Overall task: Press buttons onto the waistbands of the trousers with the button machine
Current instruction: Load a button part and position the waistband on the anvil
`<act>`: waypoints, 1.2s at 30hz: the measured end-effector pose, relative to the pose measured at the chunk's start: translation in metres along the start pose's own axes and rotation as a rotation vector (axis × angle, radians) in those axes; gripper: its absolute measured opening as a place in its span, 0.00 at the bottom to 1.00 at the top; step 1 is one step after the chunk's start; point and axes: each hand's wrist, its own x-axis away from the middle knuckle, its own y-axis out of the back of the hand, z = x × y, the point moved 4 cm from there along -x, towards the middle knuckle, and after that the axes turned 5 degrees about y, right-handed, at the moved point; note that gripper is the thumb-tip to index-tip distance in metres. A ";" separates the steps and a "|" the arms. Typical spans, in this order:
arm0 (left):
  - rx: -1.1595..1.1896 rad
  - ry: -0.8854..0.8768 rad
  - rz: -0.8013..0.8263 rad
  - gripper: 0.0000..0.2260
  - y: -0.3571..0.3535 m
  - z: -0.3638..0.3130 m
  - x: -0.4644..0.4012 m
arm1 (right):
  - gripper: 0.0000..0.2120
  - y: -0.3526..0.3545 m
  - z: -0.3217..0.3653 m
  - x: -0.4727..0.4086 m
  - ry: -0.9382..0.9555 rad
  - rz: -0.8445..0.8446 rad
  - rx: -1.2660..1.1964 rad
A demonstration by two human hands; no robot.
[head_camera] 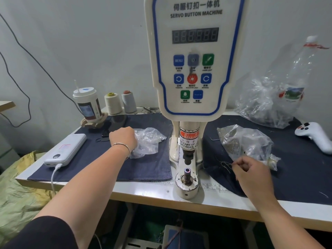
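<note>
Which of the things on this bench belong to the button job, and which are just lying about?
Job: button machine, left bag under the left hand, right bag near the right hand.
Lying about: power bank, cup, thread cones, white controller.

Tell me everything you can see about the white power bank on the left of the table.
The power bank is a slim white rectangular block with rounded edges, plastic by its look. It lies flat and slanted on the dark denim cloth near the table's left edge. A white cable is plugged into its near end. Neither hand touches it.
</note>
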 end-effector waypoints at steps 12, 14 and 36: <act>0.151 0.124 0.016 0.07 -0.010 0.002 -0.006 | 0.11 -0.001 0.001 0.000 0.005 -0.007 -0.012; 0.151 0.113 0.012 0.08 -0.010 -0.001 -0.007 | 0.11 -0.001 0.000 0.000 0.006 -0.005 -0.013; -0.017 -0.038 -0.015 0.09 -0.004 -0.003 0.000 | 0.11 -0.002 -0.003 -0.001 0.007 -0.021 -0.002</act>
